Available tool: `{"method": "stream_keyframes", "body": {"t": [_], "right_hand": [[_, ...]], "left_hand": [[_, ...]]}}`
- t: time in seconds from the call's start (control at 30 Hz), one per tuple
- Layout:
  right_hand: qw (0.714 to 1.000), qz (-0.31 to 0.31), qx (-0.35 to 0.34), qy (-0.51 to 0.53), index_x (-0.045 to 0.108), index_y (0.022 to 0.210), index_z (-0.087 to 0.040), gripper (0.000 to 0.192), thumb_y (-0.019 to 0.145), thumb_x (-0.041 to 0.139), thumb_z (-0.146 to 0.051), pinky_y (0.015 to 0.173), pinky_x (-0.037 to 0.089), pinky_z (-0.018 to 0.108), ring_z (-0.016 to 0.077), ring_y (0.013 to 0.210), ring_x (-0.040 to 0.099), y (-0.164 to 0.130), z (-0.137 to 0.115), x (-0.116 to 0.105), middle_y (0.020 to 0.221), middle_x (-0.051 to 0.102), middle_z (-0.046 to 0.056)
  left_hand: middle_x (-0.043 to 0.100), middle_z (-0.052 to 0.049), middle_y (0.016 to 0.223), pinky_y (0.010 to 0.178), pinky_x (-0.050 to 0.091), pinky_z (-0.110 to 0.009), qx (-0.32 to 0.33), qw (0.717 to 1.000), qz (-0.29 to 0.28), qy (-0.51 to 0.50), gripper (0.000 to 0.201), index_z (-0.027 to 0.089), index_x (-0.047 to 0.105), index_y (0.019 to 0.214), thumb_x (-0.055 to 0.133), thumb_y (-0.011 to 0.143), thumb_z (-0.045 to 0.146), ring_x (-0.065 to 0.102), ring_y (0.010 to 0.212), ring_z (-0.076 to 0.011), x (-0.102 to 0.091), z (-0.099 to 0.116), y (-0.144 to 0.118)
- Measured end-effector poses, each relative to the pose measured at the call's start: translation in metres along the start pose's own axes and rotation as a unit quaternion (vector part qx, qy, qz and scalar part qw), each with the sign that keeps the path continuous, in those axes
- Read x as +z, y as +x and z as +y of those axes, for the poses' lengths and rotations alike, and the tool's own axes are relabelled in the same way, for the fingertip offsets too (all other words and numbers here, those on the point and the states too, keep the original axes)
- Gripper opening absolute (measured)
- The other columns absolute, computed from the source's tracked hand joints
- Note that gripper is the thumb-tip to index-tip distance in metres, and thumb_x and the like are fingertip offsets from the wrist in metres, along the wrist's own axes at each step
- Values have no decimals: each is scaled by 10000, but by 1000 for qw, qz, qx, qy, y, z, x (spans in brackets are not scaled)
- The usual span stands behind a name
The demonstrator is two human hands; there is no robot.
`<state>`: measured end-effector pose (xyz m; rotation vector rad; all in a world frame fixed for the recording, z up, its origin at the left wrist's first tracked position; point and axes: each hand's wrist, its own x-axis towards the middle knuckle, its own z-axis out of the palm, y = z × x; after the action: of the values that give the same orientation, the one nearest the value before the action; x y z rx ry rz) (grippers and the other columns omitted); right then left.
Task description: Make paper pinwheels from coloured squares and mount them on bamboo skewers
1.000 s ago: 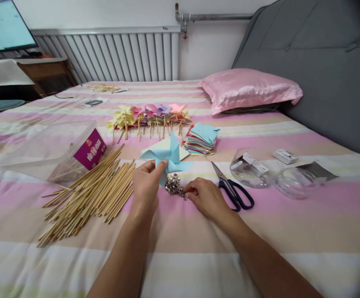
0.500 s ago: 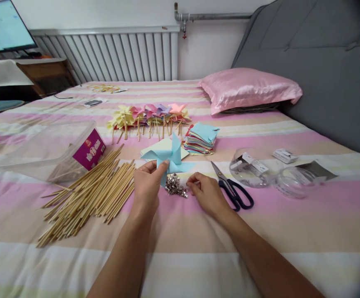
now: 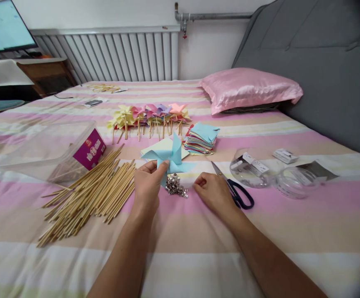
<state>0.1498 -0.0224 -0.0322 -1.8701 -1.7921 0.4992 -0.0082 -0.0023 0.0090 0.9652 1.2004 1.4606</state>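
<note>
As your curled right hand (image 3: 213, 191) leaves the tacks (image 3: 175, 185), perhaps with one (unclear), your left hand (image 3: 147, 182) grips the mid-frame pinwheel (image 3: 174, 158).

Left hand (image 3: 147, 182) bare, slim wrist; left forearm (image 3: 126, 256) bare, widening toward lower frame edge. Right hand (image 3: 215, 192) bare, rounded knuckles; right forearm (image 3: 262, 250) bare, likewise widening. Nail detail too small to tell.

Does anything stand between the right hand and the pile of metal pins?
Nothing visible does. Only bedspread shows between the right hand and the metal pins. The blue pinwheel in the left hand appears just above the pile; the scissors lie to the right hand's other side.
</note>
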Motion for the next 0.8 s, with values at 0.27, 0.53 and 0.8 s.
{"method": "stream_keyframes", "body": {"t": [0.27,0.53,0.8], "right_hand": [[993,-66,9,100,712,821,-169,180,643,687,-151,609,470,253,177,653,665,-1,3,-5,695,721,42],[991,-89,-46,84,700,841,-170,314,666,500,-3,626,455,226,156,702,666,-2,7,-15,786,732,48],[993,-95,-72,10,733,810,-207,170,784,565,-198,663,405,270,187,763,652,-1,4,-11,832,738,45]], "left_hand": [[574,25,491,467,318,-205,-1,1000,2,1,158,132,663,570,741,585,268,449,449,-75,1,1,0],[596,14,515,468,326,-202,-4,1000,0,-4,156,124,675,599,737,593,267,464,460,-80,0,0,0],[590,16,504,464,328,-207,-1,1000,-1,2,155,125,671,587,736,591,265,462,449,-81,1,0,0]]}}
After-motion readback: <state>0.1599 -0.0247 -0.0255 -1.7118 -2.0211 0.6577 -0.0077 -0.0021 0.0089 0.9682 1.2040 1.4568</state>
